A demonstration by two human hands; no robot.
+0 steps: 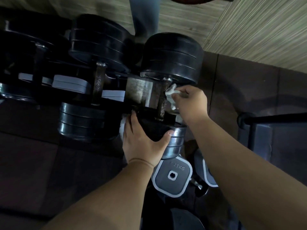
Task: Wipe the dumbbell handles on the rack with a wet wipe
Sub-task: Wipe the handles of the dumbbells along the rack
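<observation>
A large black dumbbell lies on the rack with its knurled metal handle (163, 98) running away from me between a far black head (172, 58) and a near chrome-edged head (174, 141). My right hand (191, 103) pinches a crumpled white wet wipe (172, 95) and holds it against the right side of that handle. My left hand (142, 141) rests over the near head, fingers spread along its top and thumb curled round its chrome edge.
More black dumbbells (98, 40) fill the rack to the left, one with a bare knurled handle (98, 83). A grey 25KG dumbbell (172, 176) sits on the lower tier below my hands. A dark frame with a black bar (259, 118) stands at the right.
</observation>
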